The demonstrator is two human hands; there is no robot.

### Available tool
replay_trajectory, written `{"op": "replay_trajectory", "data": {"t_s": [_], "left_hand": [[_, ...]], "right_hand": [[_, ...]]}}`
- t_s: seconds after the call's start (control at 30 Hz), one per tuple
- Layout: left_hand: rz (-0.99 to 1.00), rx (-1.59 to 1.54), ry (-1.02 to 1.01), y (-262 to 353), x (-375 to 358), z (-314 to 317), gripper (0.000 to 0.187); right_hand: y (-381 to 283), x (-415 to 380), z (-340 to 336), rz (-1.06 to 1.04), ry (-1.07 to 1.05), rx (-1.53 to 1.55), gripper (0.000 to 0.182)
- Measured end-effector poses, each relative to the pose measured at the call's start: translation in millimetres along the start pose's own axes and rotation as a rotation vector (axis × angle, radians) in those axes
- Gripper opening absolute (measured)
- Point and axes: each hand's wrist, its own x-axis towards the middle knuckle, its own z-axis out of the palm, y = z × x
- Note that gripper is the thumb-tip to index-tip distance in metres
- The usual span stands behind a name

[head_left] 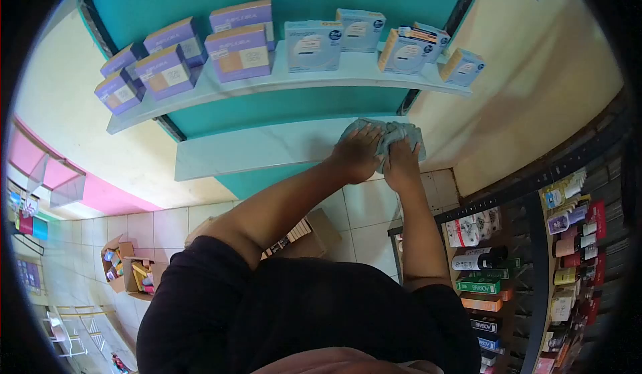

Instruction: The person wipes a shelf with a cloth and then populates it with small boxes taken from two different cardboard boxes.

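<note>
A grey-green cloth [409,133] lies bunched on the right end of the lower white marbled shelf [254,143]. My left hand [359,155] presses on the cloth's left part, its fingers bent over the fabric. Close beside it, my right hand [402,163] grips the gathered middle of the same cloth. Part of the shelf's right end is hidden under cloth and hands.
Above, an upper shelf [221,92] carries several purple boxes [237,53] and light blue boxes [313,46]. Open cartons [321,233] stand on the tiled floor below. A dark rack of packaged goods [478,267] runs along the right.
</note>
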Motion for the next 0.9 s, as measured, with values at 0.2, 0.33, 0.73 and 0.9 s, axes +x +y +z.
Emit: {"op": "replay_trajectory", "data": {"t_s": [0.2,0.33,0.73,0.9], "left_hand": [[-0.093,0.045,0.166,-26.7,-16.6,-0.6,0.065],[-0.145,0.076,0.243,-44.3,-58.0,-17.2,0.066],[-0.356,0.198,0.199,-82.0,-214.5,-62.6,0.078],[-0.257,0.078,0.128,-58.8,-178.5,-54.5,0.079]], "right_hand": [[-30.1,21.0,-2.2,-0.127,0.149,0.056,0.050],[-75.0,22.8,3.8,-0.219,0.213,0.111,0.045],[-206.0,-8.8,12.1,-0.456,0.338,0.346,0.049],[-159.6,-35.6,-8.4,-0.381,0.261,0.308,0.048]]}}
